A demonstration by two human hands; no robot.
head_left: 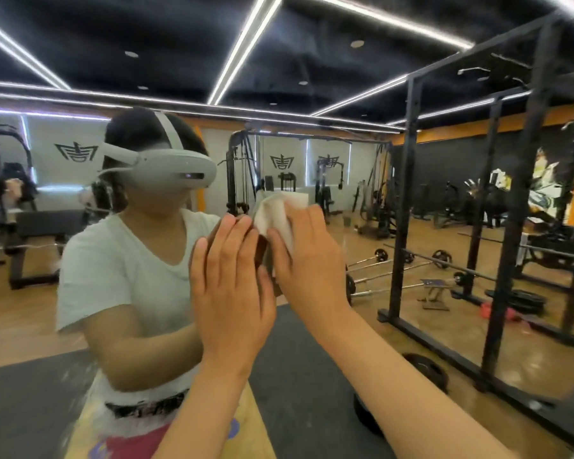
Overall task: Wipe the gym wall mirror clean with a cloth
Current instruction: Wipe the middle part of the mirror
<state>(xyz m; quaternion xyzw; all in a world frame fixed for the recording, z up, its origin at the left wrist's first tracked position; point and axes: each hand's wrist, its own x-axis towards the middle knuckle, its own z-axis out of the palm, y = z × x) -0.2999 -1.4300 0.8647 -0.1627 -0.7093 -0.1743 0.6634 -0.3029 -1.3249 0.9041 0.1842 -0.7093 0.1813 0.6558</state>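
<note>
The gym wall mirror (352,200) was seen from close in front, filling most of the head view. The white cloth (279,213) was held flat against the glass at about chest height, near the middle of the view, by the right hand (307,260). That hand's fingers were laid nearly straight over the cloth and pressed onto it, with the thumb at the cloth's lower edge. Part of the cloth was left showing above and to the left of the fingertips.

The left hand (232,286) was placed just beside the right one, palm toward the mirror, with its fingers straight and close together; nothing was held in it. Its fingertips were seen meeting their own reflection.

In the glass, a person in a white T-shirt (113,260) and a grey headset (173,170) was reflected. A black steel rack (511,226) was seen to the right, barbells (411,260) were lying on the wooden floor, and a dark mat (312,376) was spread below the arms. Light strips (242,51) were seen crossing the black ceiling.
</note>
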